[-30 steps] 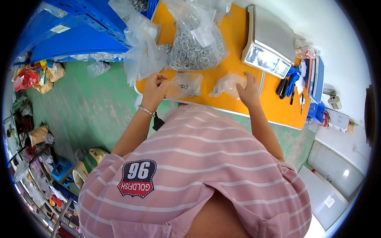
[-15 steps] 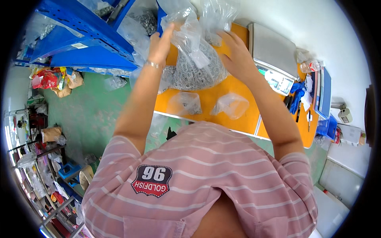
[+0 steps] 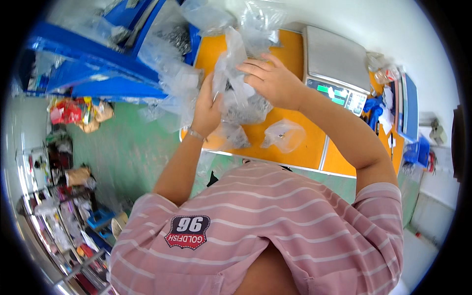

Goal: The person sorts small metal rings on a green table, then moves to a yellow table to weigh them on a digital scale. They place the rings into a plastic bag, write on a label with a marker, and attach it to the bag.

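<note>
Lowered since the earlier frame, both hands, left (image 3: 206, 110) and right (image 3: 273, 81), clutch the clear plastic bag (image 3: 236, 93) of metal parts between them above the orange worktop (image 3: 295, 147).

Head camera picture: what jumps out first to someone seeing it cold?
Both hands, the left hand and the right hand, grip a big clear plastic bag of small dark metal parts above the orange table. Two smaller filled bags lie on the table below it, and a grey weighing scale sits at the right.
</note>
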Available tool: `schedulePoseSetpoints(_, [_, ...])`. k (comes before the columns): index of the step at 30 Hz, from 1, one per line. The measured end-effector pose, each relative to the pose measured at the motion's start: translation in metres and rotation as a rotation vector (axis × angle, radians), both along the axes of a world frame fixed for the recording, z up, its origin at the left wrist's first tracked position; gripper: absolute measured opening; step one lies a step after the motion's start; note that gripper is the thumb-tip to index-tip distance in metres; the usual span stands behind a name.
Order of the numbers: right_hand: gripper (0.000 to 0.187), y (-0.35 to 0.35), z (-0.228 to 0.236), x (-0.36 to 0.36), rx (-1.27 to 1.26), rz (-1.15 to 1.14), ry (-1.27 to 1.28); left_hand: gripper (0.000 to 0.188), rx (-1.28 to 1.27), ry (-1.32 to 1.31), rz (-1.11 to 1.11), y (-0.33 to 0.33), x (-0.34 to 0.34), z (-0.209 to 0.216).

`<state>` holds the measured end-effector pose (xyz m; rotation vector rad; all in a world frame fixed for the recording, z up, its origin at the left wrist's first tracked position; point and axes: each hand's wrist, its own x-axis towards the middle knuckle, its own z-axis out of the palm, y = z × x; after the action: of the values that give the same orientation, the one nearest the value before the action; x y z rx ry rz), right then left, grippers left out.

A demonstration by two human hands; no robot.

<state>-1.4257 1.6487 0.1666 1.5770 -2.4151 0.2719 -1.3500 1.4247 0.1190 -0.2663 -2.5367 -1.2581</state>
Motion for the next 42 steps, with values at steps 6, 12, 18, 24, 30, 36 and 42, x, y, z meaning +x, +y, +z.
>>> schedulePoseSetpoints(6, [0.010, -0.008, 0.023, 0.048, -0.333, 0.153, -0.007, 0.065, 0.206, -0.436, -0.137, 0.035, 0.062, 0.072])
schedulePoseSetpoints(12, [0.002, 0.038, 0.005, 0.079, -0.151, 0.087, -0.071, 0.070, 0.619, -0.468, -0.062, 0.042, 0.063, 0.071])
schedulePoseSetpoints(18, [0.021, 0.106, 0.034, 0.060, 0.322, -0.583, -0.035, 0.072, 0.345, -0.390, -0.072, 0.023, 0.069, 0.066])
schedulePoseSetpoints(24, [0.024, -0.015, 0.070, 0.077, 0.222, -0.284, -0.664, 0.075, 0.608, -0.433, -0.090, 0.036, 0.069, 0.073])
schedulePoseSetpoints(30, [0.039, -0.084, -0.055, 0.024, 0.409, -0.520, -0.420, 0.074, 0.603, -0.299, -0.200, 0.024, 0.072, 0.066])
schedulePoseSetpoints(36, [0.047, -0.074, -0.180, 0.027, -0.156, -0.534, -0.053, 0.067, 0.717, -0.318, 0.051, -0.037, 0.102, 0.049])
schedulePoseSetpoints(42, [0.044, -0.086, -0.171, 0.028, -0.211, -0.429, -0.159, 0.059, 0.730, -0.428, 0.344, -0.081, 0.142, 0.031])
